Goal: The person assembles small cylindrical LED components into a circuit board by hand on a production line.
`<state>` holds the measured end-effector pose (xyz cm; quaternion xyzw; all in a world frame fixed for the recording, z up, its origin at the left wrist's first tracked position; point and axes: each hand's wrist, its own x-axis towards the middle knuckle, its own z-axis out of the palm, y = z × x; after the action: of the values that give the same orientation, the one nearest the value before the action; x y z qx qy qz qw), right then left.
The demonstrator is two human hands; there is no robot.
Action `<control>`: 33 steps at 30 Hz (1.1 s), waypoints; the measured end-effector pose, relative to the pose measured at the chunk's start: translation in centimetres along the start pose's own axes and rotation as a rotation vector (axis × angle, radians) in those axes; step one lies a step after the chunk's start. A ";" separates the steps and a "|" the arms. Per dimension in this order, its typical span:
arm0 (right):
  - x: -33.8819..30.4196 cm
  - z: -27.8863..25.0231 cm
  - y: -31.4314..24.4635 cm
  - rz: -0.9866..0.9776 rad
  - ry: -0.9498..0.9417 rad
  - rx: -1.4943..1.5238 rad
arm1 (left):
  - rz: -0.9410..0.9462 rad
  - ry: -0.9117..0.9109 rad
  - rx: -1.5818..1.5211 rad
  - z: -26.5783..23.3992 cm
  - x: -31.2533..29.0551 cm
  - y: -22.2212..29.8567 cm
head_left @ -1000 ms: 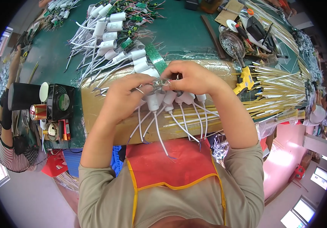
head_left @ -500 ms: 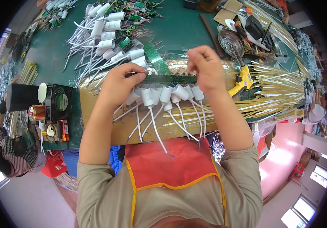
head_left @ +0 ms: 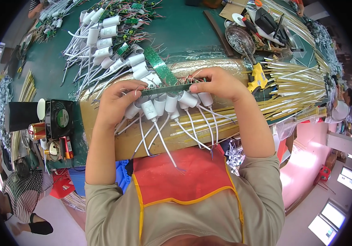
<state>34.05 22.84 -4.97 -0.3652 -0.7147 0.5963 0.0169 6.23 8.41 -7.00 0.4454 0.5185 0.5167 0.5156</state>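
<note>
A green worktable [head_left: 192, 33] is seen, with a brown cardboard sheet [head_left: 102, 119] laid on its near edge. A narrow green circuit strip [head_left: 165, 89] is pinched at both ends: by the fingers of the left hand [head_left: 116, 102] on one end and of the right hand [head_left: 219, 84] on the other. The strip is held level above the cardboard. White capacitors [head_left: 165, 104] with white wires hang below it, between the hands. More white capacitors [head_left: 106, 37] are piled farther back on the table, and a yellow tool [head_left: 258, 78] lies just right of the right hand.
</note>
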 end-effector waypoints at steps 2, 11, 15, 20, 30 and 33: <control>-0.3 -0.2 0.4 -0.008 -0.010 0.118 | 0.018 -0.027 0.007 0.0 -0.1 0.1; -1.1 -0.6 -1.9 -0.113 -0.007 -0.008 | 0.083 -0.060 0.152 -0.2 -0.5 0.2; -0.9 -0.6 -1.9 -0.321 0.030 -0.191 | 0.092 -0.075 0.126 -0.3 -0.5 0.2; -1.0 -0.5 -2.5 -0.284 0.016 -0.172 | 0.097 -0.090 0.140 -0.3 -0.5 0.3; -1.8 2.7 -2.8 -0.634 0.564 -0.324 | -0.046 0.042 0.109 -0.3 -0.2 0.2; -1.5 2.5 -0.9 -0.707 0.806 0.023 | -0.082 0.061 0.088 -0.5 -0.2 -0.3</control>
<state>33.52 19.91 -4.30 -0.3021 -0.7244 0.3744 0.4938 5.71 8.19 -7.30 0.4303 0.5740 0.4851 0.5001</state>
